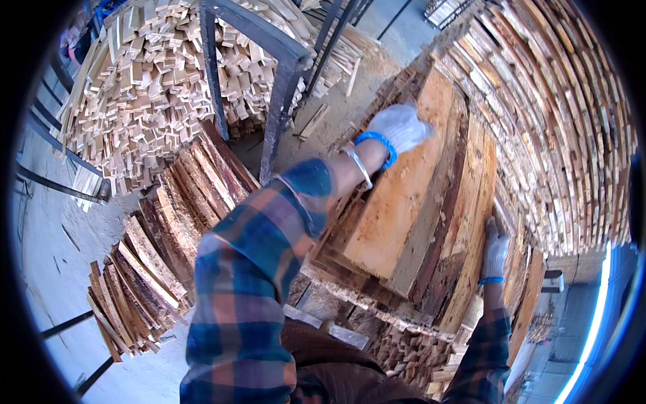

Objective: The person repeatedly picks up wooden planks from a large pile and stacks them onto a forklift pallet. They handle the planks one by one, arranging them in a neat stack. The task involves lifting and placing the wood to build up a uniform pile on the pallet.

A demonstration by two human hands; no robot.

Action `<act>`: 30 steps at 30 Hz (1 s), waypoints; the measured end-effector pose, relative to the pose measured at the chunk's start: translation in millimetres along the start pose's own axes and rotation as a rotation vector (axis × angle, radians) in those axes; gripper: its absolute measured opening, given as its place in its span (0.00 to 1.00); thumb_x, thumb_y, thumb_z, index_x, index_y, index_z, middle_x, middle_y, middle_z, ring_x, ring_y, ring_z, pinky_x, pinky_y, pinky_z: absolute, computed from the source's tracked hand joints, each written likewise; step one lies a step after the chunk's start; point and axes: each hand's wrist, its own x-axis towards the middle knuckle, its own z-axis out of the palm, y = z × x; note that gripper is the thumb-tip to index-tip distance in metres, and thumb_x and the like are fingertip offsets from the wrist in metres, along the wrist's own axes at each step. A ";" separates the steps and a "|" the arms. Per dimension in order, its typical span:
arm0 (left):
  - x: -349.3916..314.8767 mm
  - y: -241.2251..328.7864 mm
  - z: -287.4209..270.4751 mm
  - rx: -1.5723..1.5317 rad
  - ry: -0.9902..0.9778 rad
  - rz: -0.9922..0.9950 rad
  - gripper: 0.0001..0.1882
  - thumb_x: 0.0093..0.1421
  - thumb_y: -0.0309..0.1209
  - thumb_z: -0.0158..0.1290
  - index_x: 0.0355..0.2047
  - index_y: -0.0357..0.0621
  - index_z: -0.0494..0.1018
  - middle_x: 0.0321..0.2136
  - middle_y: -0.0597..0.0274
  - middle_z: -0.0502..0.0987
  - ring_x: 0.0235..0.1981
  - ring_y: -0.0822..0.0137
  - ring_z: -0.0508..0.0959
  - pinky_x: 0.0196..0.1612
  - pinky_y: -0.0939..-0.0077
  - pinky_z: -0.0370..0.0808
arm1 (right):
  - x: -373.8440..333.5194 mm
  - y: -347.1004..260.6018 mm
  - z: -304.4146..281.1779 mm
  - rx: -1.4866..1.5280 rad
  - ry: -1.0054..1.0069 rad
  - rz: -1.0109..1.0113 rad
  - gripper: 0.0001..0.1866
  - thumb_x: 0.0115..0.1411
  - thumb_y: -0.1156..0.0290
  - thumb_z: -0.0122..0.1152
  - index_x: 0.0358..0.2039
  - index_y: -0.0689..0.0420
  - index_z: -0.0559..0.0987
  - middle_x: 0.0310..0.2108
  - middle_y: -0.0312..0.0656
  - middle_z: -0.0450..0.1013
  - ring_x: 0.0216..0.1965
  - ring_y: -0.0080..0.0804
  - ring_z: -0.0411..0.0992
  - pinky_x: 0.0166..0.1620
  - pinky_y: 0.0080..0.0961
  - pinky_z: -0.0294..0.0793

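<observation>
In a white knit glove with a blue cuff, my left hand (pixel 400 128) is over the far left part of the stacked boards. It is blurred by motion, and I cannot tell how its fingers are bent. The pale wide plank (pixel 397 222) lies under and beside it. My right hand (pixel 494 249), also gloved, lies along the right side of the stack with its fingers stretched out. It touches the edge of a long yellowish board (pixel 471 236). Between these boards is a darker, bark-edged plank (pixel 441 246).
A tall stack of rough boards (pixel 545 121) rises at the right. Dark metal frame posts (pixel 282 101) stand at the upper left, before a heap of short cut wood pieces (pixel 148 87). Bark-edged slabs (pixel 168 229) lean together at the left.
</observation>
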 end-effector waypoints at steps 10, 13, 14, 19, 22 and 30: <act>0.4 -6.7 -44.0 -0.174 0.202 -0.121 0.39 0.56 0.62 0.46 0.50 0.36 0.70 0.43 0.39 0.76 0.48 0.48 0.76 0.49 0.58 0.73 | -3.5 7.2 -2.6 0.032 -0.013 -0.068 0.30 0.65 0.59 0.53 0.60 0.66 0.64 0.54 0.49 0.69 0.52 0.30 0.68 0.54 0.24 0.68; -10.7 14.8 -0.9 0.265 0.002 0.157 0.42 0.56 0.60 0.47 0.54 0.33 0.61 0.40 0.35 0.76 0.43 0.44 0.77 0.45 0.55 0.74 | -3.3 10.6 1.2 0.039 0.010 -0.095 0.27 0.64 0.61 0.53 0.59 0.64 0.67 0.50 0.51 0.73 0.49 0.31 0.72 0.52 0.26 0.70; -15.6 6.1 0.1 0.234 -0.068 0.143 0.42 0.55 0.59 0.48 0.55 0.32 0.59 0.39 0.35 0.76 0.42 0.43 0.77 0.44 0.54 0.74 | -5.2 8.1 0.8 0.004 0.018 -0.090 0.27 0.64 0.61 0.53 0.59 0.64 0.67 0.49 0.52 0.73 0.49 0.33 0.73 0.51 0.26 0.71; -13.2 9.8 1.8 0.163 -0.053 0.205 0.40 0.57 0.59 0.45 0.59 0.41 0.59 0.41 0.36 0.76 0.44 0.40 0.76 0.46 0.52 0.72 | -7.7 -3.5 -3.1 -0.132 0.067 -0.075 0.27 0.63 0.56 0.52 0.58 0.58 0.69 0.46 0.55 0.74 0.49 0.43 0.74 0.52 0.32 0.70; -15.5 13.3 -16.4 0.546 0.066 0.222 0.36 0.58 0.56 0.45 0.55 0.37 0.62 0.36 0.35 0.76 0.39 0.41 0.77 0.40 0.49 0.73 | 0.3 0.6 7.9 -0.192 0.069 -0.061 0.28 0.63 0.53 0.50 0.58 0.57 0.69 0.46 0.56 0.74 0.50 0.47 0.73 0.52 0.34 0.70; -196.5 163.0 32.2 0.247 -0.279 0.633 0.42 0.53 0.45 0.57 0.64 0.40 0.55 0.57 0.41 0.65 0.53 0.43 0.71 0.52 0.57 0.71 | -18.2 14.9 -33.8 -0.185 0.012 -0.054 0.16 0.57 0.60 0.49 0.35 0.57 0.79 0.38 0.51 0.77 0.40 0.49 0.77 0.42 0.44 0.76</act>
